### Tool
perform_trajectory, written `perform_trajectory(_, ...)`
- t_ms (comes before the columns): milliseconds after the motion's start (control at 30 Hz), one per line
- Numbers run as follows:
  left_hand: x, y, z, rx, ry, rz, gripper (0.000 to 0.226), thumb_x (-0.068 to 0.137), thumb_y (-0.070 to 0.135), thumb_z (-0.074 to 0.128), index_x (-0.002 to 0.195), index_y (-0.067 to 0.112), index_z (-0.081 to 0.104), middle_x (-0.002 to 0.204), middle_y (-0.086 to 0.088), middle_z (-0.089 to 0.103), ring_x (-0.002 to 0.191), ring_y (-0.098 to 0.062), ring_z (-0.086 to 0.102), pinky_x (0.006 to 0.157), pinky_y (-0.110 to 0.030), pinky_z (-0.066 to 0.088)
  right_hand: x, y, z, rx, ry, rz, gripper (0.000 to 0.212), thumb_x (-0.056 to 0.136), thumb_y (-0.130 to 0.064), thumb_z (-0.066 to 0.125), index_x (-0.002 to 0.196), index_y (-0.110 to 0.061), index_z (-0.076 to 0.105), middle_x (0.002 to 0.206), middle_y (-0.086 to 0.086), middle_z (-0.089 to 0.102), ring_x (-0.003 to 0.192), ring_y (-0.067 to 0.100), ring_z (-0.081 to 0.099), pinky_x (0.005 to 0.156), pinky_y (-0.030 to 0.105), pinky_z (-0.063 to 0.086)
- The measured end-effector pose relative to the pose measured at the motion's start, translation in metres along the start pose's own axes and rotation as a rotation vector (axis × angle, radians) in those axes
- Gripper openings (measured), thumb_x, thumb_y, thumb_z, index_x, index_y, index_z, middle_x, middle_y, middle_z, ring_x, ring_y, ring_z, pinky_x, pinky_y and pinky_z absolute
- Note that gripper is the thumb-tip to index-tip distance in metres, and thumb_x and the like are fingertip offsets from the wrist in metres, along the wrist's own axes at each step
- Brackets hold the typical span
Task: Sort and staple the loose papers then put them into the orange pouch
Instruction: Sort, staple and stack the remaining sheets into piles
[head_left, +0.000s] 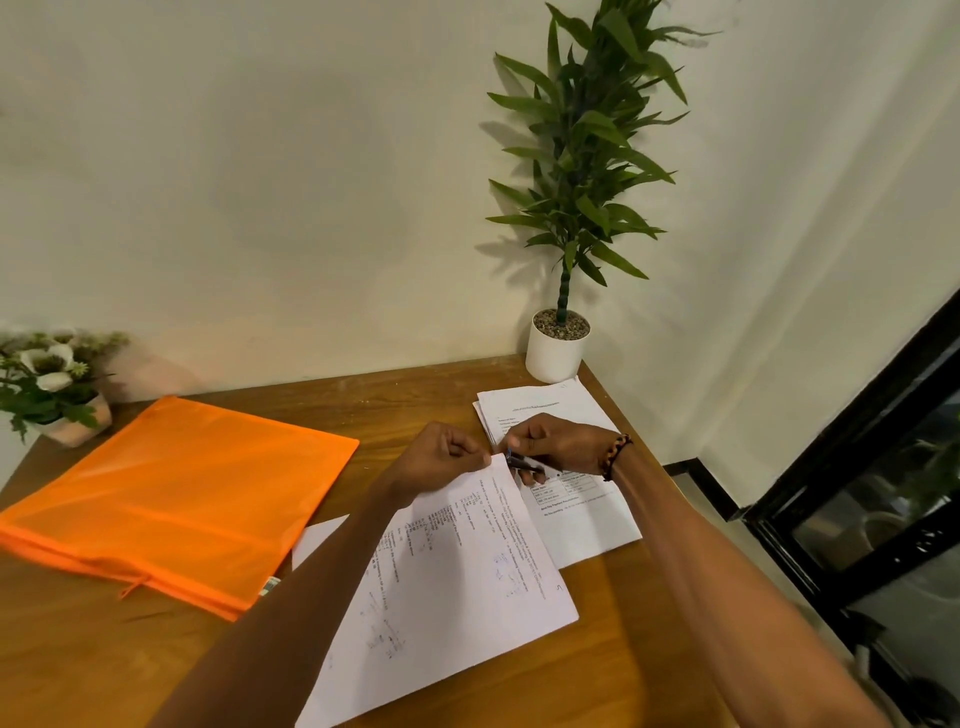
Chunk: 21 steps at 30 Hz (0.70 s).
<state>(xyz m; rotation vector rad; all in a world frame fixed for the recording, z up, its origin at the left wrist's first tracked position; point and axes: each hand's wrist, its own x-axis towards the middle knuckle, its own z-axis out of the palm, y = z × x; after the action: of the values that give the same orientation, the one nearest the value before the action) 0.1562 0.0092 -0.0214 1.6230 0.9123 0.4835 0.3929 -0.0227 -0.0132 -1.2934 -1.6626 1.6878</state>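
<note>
Stapling a paper set at its far corner, table centre.
Left hand pinches the corner of the papers; right hand grips a dark stapler there. Sheets white, printed, long axis running near-left to far-right. Orange pouch lies flat, left.

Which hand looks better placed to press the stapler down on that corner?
The right hand, probably. It already grips the small dark stapler at the top corner of the white printed paper sheets, while the left hand pinches that corner to steady it.
</note>
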Motion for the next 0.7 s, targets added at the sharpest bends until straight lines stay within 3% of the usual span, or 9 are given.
perform_trajectory(167,0.001,0.001,0.003,0.027,0.028,-0.02,0.006,0.088,0.012,0.077,0.083,0.009,0.081,0.082,-0.005,0.079,0.079,-0.02,0.076,0.065,-0.025,0.055,0.004,0.002,-0.004,0.013,0.0,0.011,0.044,0.102,-0.022,0.057,0.118,0.018,0.055,0.094,0.025,0.064,0.072,0.031,0.053,0.063,0.03,0.047)
perform_trajectory(267,0.003,0.0,0.005,0.06,0.052,-0.036,0.006,0.086,0.011,0.078,0.082,0.009,0.081,0.079,-0.004,0.078,0.074,-0.017,0.073,0.063,-0.026,0.053,0.005,0.0,-0.004,0.02,-0.004,0.019,0.04,0.097,-0.015,0.063,0.118,0.018,0.058,0.085,0.019,0.069,0.069,0.023,0.06,0.062,0.026,0.05)
perform_trajectory(367,0.005,0.0,0.006,0.07,0.059,-0.043,0.004,0.085,0.011,0.078,0.082,0.01,0.082,0.08,-0.005,0.078,0.08,-0.024,0.075,0.066,-0.029,0.055,0.006,-0.002,-0.002,0.013,0.006,0.029,0.039,0.093,-0.014,0.067,0.115,0.017,0.06,0.08,0.011,0.073,0.066,0.016,0.066,0.061,0.022,0.052)
perform_trajectory(500,0.005,0.004,0.007,0.083,0.056,-0.046,0.004,0.084,0.009,0.078,0.081,0.009,0.081,0.078,-0.005,0.078,0.071,-0.016,0.072,0.058,-0.023,0.054,0.008,0.0,-0.003,0.006,0.033,0.039,0.03,0.088,-0.018,0.073,0.107,0.005,0.069,0.08,0.013,0.073,0.066,0.016,0.066,0.06,0.023,0.053)
perform_trajectory(700,0.004,0.006,0.005,0.088,0.039,-0.052,0.004,0.084,0.008,0.078,0.083,0.008,0.081,0.079,-0.006,0.078,0.072,-0.015,0.071,0.059,-0.021,0.052,0.012,0.003,-0.006,0.048,-0.002,0.054,0.031,0.087,-0.016,0.074,0.107,0.007,0.068,0.082,0.017,0.072,0.068,0.02,0.065,0.061,0.024,0.053)
